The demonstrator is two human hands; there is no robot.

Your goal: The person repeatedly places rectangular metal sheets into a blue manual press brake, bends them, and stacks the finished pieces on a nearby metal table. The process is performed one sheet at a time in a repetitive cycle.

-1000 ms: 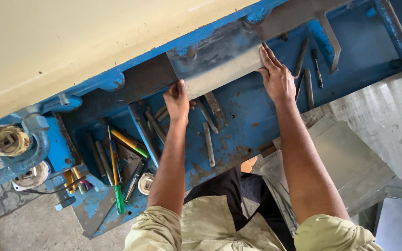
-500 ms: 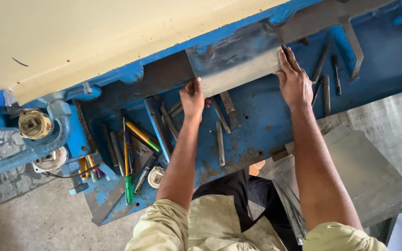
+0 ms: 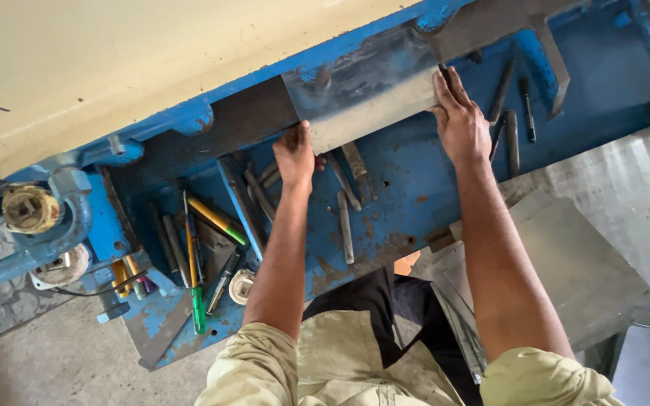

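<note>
A grey metal sheet point(image 3: 374, 113) lies on the bed of a blue machine point(image 3: 408, 188), its far edge tucked under the machine's dark bar. My left hand point(image 3: 295, 156) grips the sheet's near left corner. My right hand point(image 3: 460, 120) lies flat with fingers spread against the sheet's right edge. Both forearms reach out from khaki sleeves.
Loose metal rods and strips point(image 3: 346, 225) lie on the blue bed between my arms. Pens, markers and a green-handled tool point(image 3: 197, 301) sit in a tray at the left. Grey sheet offcuts point(image 3: 558, 263) are stacked at the right. A cream machine cover point(image 3: 129, 68) fills the top left.
The view has shifted, so the machine and sheet sit further right and up in frame. Both hands stay on the sheet in the same grip.
</note>
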